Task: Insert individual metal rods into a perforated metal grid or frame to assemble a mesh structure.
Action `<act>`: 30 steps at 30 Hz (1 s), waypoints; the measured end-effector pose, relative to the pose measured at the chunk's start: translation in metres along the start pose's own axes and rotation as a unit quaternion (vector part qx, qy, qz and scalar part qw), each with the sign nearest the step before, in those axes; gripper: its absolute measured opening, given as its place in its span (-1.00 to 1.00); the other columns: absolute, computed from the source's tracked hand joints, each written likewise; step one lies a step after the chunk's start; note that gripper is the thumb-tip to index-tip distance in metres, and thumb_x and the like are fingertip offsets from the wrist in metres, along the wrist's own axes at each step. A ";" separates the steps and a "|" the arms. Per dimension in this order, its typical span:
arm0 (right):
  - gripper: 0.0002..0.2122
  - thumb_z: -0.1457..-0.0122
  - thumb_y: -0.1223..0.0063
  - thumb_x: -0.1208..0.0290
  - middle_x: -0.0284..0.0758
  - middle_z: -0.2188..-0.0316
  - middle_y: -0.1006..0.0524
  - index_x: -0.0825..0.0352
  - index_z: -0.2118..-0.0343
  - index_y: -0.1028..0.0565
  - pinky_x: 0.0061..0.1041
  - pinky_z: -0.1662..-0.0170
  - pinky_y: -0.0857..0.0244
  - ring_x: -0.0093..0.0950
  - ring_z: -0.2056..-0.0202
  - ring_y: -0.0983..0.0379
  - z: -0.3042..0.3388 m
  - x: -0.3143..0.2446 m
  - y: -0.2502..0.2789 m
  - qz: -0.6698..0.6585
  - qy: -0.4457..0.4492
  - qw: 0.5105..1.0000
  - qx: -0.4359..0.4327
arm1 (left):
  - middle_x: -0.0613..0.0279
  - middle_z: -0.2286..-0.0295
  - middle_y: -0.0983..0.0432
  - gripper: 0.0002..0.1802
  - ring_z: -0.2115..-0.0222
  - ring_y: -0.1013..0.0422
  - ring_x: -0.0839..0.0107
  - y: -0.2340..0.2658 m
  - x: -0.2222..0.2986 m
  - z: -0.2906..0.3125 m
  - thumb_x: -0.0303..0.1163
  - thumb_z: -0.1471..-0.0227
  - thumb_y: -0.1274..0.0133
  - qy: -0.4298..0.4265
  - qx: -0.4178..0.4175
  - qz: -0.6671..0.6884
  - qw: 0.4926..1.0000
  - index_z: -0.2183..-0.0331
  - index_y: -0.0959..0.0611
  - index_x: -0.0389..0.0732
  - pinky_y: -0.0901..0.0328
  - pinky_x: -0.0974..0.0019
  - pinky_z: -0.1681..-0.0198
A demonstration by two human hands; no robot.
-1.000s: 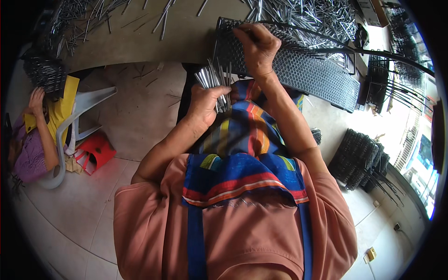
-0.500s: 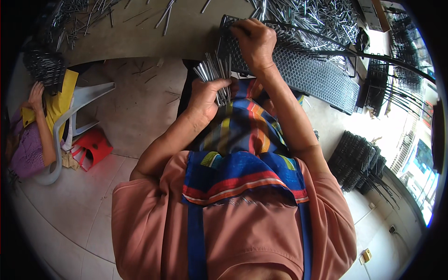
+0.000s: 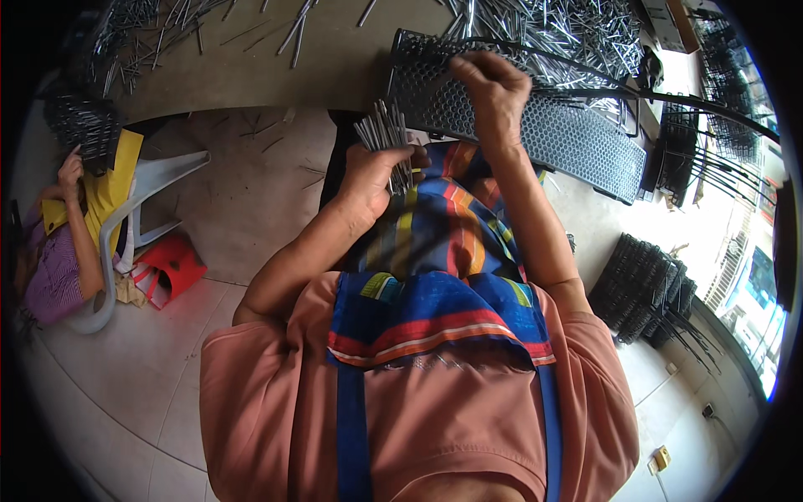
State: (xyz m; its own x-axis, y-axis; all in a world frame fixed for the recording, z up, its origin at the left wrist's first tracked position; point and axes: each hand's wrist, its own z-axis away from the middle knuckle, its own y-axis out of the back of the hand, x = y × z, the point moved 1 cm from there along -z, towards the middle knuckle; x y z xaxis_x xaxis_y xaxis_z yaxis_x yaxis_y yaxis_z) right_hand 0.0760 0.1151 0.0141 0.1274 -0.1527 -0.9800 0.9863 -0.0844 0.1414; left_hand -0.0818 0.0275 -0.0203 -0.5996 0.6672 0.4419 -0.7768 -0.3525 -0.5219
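Note:
A bundle of thin silvery metal rods (image 3: pixel 383 127) stands fanned out in my left hand (image 3: pixel 368 177), whose fingers and thumb are wrapped round it above my striped apron (image 3: pixel 452 219). To the right and farther off, my right hand (image 3: pixel 502 94) hangs over a long dark rack with a honeycomb of round holes (image 3: pixel 569 144). Thumb and fingers there are bent together in a pinch; whether a rod sits between them I cannot make out. The rack lies slanting, its near end in front of my lap, and part of it is hidden behind my right hand.
Loose rods lie heaped (image 3: pixel 577 38) on the table (image 3: pixel 251 71) behind the rack. A long black bar (image 3: pixel 703 105) crosses at the right. Stacked black racks (image 3: pixel 640 289) stand on the floor. At left, another person's hand (image 3: pixel 71 174) touches a dark rack (image 3: pixel 82 125), near a red bag (image 3: pixel 177 266).
My right hand has shifted right and slightly nearer along the perforated rack. The left hand with its rods has hardly moved. The other person's hand at left has changed position slightly.

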 end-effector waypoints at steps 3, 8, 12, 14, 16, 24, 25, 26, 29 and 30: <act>-0.96 -0.02 -0.25 0.57 -0.49 0.57 -0.54 0.38 0.43 -0.62 -0.75 0.41 -0.22 -0.74 0.55 -0.34 -0.015 0.004 0.002 -0.044 0.175 0.978 0.100 | 0.07 0.49 -0.58 -0.83 0.51 -0.56 0.27 -0.005 -0.007 0.005 -0.66 0.08 -0.09 -0.031 -0.004 -0.023 0.999 0.33 -0.60 -0.37 -0.47 0.24 0.45; -0.91 0.07 -0.25 0.65 -0.41 0.51 -0.54 0.40 0.45 -0.61 -0.72 0.36 -0.26 -0.70 0.46 -0.40 -0.016 0.014 -0.002 0.051 0.240 0.966 0.087 | 0.04 0.46 -0.60 -0.84 0.49 -0.56 0.26 -0.005 -0.009 0.003 -0.67 0.07 -0.07 -0.009 -0.004 -0.022 1.000 0.34 -0.62 -0.37 -0.47 0.26 0.43; -0.91 0.07 -0.26 0.63 -0.38 0.53 -0.53 0.40 0.44 -0.61 -0.70 0.38 -0.28 -0.66 0.49 -0.41 -0.014 0.015 -0.004 0.124 0.274 0.950 0.080 | 0.01 0.50 -0.59 -0.89 0.52 -0.55 0.24 -0.005 -0.009 0.002 -0.70 0.10 -0.07 -0.036 0.017 -0.020 0.999 0.41 -0.62 -0.46 -0.47 0.28 0.45; -0.89 0.06 -0.25 0.61 -0.33 0.54 -0.53 0.39 0.41 -0.62 -0.65 0.40 -0.29 -0.59 0.52 -0.45 -0.015 0.016 -0.009 0.220 0.224 0.948 0.059 | 0.01 0.49 -0.59 -0.88 0.53 -0.55 0.24 -0.008 -0.006 0.003 -0.71 0.10 -0.07 -0.025 0.017 -0.015 0.999 0.40 -0.62 -0.47 -0.47 0.28 0.44; -0.89 0.06 -0.25 0.59 -0.31 0.54 -0.53 0.38 0.41 -0.62 -0.63 0.41 -0.30 -0.57 0.53 -0.46 -0.014 0.012 -0.012 0.222 0.238 0.943 0.068 | 0.00 0.49 -0.59 -0.88 0.53 -0.55 0.24 -0.007 -0.005 0.002 -0.71 0.11 -0.07 -0.015 0.017 -0.010 1.000 0.40 -0.62 -0.47 -0.47 0.28 0.44; -0.88 0.01 -0.23 0.53 -0.23 0.50 -0.58 0.37 0.37 -0.62 -0.56 0.40 -0.35 -0.48 0.48 -0.54 -0.014 0.013 -0.013 0.323 0.260 0.908 0.063 | 0.00 0.47 -0.59 -0.84 0.50 -0.56 0.23 -0.004 -0.005 -0.008 -0.71 0.10 -0.08 0.023 0.008 0.039 0.999 0.35 -0.62 -0.44 -0.48 0.24 0.42; -0.88 0.00 -0.22 0.53 -0.23 0.49 -0.59 0.37 0.36 -0.61 -0.56 0.39 -0.36 -0.47 0.47 -0.56 -0.013 0.014 -0.011 0.294 0.267 0.915 0.071 | 0.00 0.47 -0.59 -0.84 0.50 -0.56 0.23 -0.004 -0.005 -0.008 -0.71 0.10 -0.08 0.023 0.008 0.039 0.999 0.35 -0.62 -0.44 -0.48 0.24 0.42; -0.88 0.00 -0.21 0.53 -0.22 0.48 -0.59 0.37 0.36 -0.61 -0.56 0.37 -0.37 -0.46 0.46 -0.57 -0.013 0.015 -0.011 0.264 0.275 0.921 0.079 | 0.00 0.46 -0.59 -0.82 0.49 -0.56 0.23 -0.005 -0.004 -0.008 -0.71 0.09 -0.08 0.013 0.000 0.055 0.998 0.33 -0.62 -0.43 -0.49 0.23 0.41; -0.88 -0.01 -0.21 0.53 -0.23 0.48 -0.59 0.37 0.35 -0.60 -0.56 0.37 -0.37 -0.45 0.46 -0.57 -0.002 0.016 -0.003 0.266 0.192 0.941 0.075 | 0.00 0.42 -0.59 -0.79 0.47 -0.56 0.22 -0.007 -0.002 -0.007 -0.71 0.09 -0.07 0.013 -0.015 0.071 0.997 0.30 -0.61 -0.43 -0.50 0.21 0.39; -0.88 -0.01 -0.21 0.53 -0.23 0.48 -0.59 0.37 0.35 -0.60 -0.56 0.37 -0.37 -0.45 0.46 -0.57 -0.001 0.021 -0.002 0.267 0.192 0.941 0.076 | 0.00 0.41 -0.59 -0.77 0.47 -0.56 0.22 -0.008 -0.002 -0.006 -0.72 0.10 -0.07 0.024 -0.022 0.071 0.997 0.29 -0.60 -0.42 -0.50 0.21 0.38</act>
State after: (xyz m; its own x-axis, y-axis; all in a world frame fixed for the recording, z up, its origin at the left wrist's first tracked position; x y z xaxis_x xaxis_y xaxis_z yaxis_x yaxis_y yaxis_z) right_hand 0.0771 0.1132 -0.0066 0.6578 0.1508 -0.7380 0.7485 -0.2410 0.6179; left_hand -0.0735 0.0330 -0.0210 -0.6928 0.6431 0.3262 -0.6745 -0.4179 -0.6086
